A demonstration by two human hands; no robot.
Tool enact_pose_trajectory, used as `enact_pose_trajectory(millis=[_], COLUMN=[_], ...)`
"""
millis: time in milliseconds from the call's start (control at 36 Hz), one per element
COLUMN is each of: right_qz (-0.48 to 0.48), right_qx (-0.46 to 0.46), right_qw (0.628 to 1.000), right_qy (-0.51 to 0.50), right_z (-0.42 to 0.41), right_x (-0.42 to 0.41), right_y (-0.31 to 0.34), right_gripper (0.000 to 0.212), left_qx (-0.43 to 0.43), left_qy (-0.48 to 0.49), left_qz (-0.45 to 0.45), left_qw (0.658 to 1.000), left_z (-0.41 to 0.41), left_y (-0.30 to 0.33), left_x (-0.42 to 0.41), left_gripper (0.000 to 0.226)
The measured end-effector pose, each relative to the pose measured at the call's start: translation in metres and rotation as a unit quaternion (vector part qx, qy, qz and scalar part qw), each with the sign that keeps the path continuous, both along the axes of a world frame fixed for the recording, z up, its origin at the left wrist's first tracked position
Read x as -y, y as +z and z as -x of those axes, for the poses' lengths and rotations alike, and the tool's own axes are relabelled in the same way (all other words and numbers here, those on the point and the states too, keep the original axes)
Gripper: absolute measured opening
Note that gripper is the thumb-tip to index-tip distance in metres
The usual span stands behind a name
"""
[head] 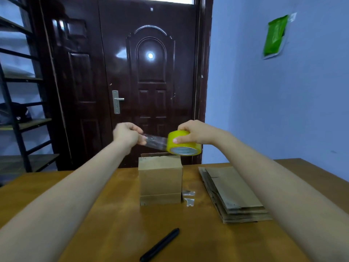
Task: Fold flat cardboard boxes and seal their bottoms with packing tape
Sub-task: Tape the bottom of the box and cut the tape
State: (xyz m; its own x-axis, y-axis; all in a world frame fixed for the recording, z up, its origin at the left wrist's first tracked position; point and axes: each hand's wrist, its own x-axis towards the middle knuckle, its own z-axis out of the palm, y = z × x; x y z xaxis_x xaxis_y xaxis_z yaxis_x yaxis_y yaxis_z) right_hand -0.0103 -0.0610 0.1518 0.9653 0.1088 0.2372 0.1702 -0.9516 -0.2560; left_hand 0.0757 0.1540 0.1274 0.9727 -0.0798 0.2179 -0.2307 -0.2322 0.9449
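No legible writing on any item. Tape roll (182,142), yellow, held above box (160,179) by right hand (194,134), grip clamped on roll; core faces down toward viewer. Clear tape strip (154,141) runs left–right to left hand (128,135), grip pinched on its end. Box upright at table (94,214) centre; flat cardboard stack (234,193) to right, tape scraps (188,197) between; black pen (160,244) near front edge.

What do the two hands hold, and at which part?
Right hand grips the yellow tape roll around its outer rim; left hand pinches the free end of the clear tape strip.
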Motion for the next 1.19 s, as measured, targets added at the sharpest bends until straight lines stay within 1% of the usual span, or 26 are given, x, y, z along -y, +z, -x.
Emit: enact_pose_trajectory(millis=[28,56,83,111,167,250,333,417,472,528,611,639,694,778,861,972,1056,1083,1111,1194], right_qz=[0.076,0.122,0.13,0.107,0.036,-0.105,-0.221,-0.31,-0.347,-0.367,-0.373,-0.369,-0.328,-0.201,-0.093,0.012,0.137,0.163,0.17,0.129], right_qx=[-0.003,-0.011,-0.024,-0.039,-0.057,-0.036,-0.04,-0.101,-0.168,-0.227,-0.268,-0.268,-0.242,-0.195,-0.16,-0.147,-0.136,-0.128,-0.121,-0.132], right_qw=[0.996,0.989,0.985,0.985,0.991,0.992,0.975,0.945,0.921,0.899,0.883,0.885,0.911,0.96,0.981,0.982,0.962,0.954,0.95,0.956], right_qy=[-0.038,-0.081,-0.115,-0.129,-0.112,-0.052,-0.006,0.023,0.049,0.073,0.097,0.093,0.063,0.0,-0.059,-0.117,-0.193,-0.216,-0.231,-0.226], right_z=[0.0,-0.001,0.001,0.002,0.003,0.01,0.016,0.016,0.015,0.013,0.011,0.01,0.007,-0.001,-0.009,-0.02,-0.028,-0.028,-0.028,-0.028], right_x=[0.005,0.013,0.021,0.029,0.039,0.04,0.04,0.04,0.043,0.05,0.055,0.054,0.052,0.044,0.042,0.039,0.039,0.041,0.043,0.05], right_y=[0.001,-0.001,-0.002,-0.004,-0.003,0.003,0.009,0.01,0.007,0.003,0.0,0.0,0.0,0.003,0.007,0.01,0.002,-0.001,-0.004,-0.009], right_gripper=[0.047,0.049,0.052,0.055,0.059,0.055,0.056,0.047,0.046,0.051,0.043,0.039,0.03,0.022,0.025,0.036,0.048,0.05,0.053,0.057], left_qx=[-0.003,-0.016,-0.026,-0.019,0.015,-0.002,-0.029,-0.045,-0.051,-0.055,-0.059,-0.061,-0.063,-0.06,-0.068,-0.071,-0.07,-0.075,-0.08,-0.085], left_qy=[0.011,0.006,-0.014,-0.031,-0.039,-0.038,-0.04,-0.042,-0.031,-0.013,-0.009,-0.013,-0.023,-0.032,-0.027,-0.023,0.008,0.012,0.008,0.002], left_qz=[0.012,0.039,0.052,0.045,0.022,0.056,0.092,0.107,0.109,0.103,0.076,0.068,0.053,0.035,0.053,0.063,0.069,0.075,0.073,0.061], left_qw=[1.0,0.999,0.998,0.998,0.999,0.998,0.995,0.992,0.992,0.993,0.995,0.996,0.996,0.997,0.996,0.995,0.995,0.994,0.994,0.995], left_z=[-0.004,-0.007,-0.007,-0.006,-0.006,-0.008,-0.012,-0.016,-0.02,-0.023,-0.026,-0.027,-0.027,-0.029,-0.032,-0.035,-0.042,-0.044,-0.046,-0.051], left_y=[0.005,0.01,0.014,0.019,0.026,0.034,0.038,0.036,0.033,0.03,0.022,0.019,0.013,0.004,-0.003,-0.009,-0.015,-0.017,-0.019,-0.026], left_x=[-0.007,-0.014,-0.019,-0.022,-0.022,-0.021,-0.024,-0.026,-0.03,-0.037,-0.051,-0.055,-0.057,-0.055,-0.052,-0.041,-0.035,-0.035,-0.035,-0.034], left_gripper=[0.026,0.025,0.024,0.024,0.024,0.024,0.024,0.026,0.026,0.025,0.025,0.025,0.024,0.024,0.029,0.031,0.029,0.029,0.028,0.026])
